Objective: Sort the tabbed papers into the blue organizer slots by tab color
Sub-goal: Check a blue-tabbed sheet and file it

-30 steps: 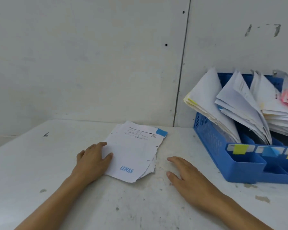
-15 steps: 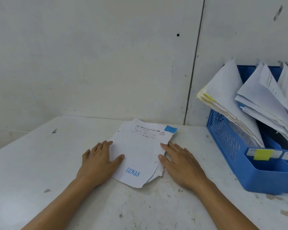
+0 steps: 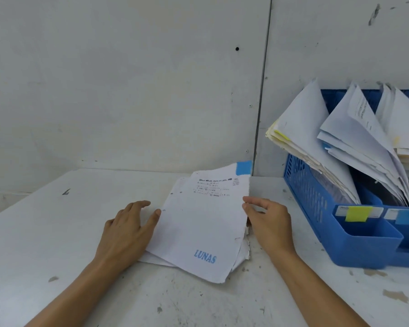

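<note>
The blue-tabbed sheet (image 3: 198, 223) lies left of the organizer (image 3: 302, 185), long axis roughly parallel to its side wall, its organizer-side edge pinched in the grip of the nearer right hand (image 3: 269, 223), while the left hand (image 3: 125, 230) rests loose-fingered on the opposite edge.

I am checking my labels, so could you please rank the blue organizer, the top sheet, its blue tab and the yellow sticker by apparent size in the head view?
1. blue organizer, although cropped at the right edge
2. top sheet
3. yellow sticker and blue tab: nearly alike, so left unranked
</note>
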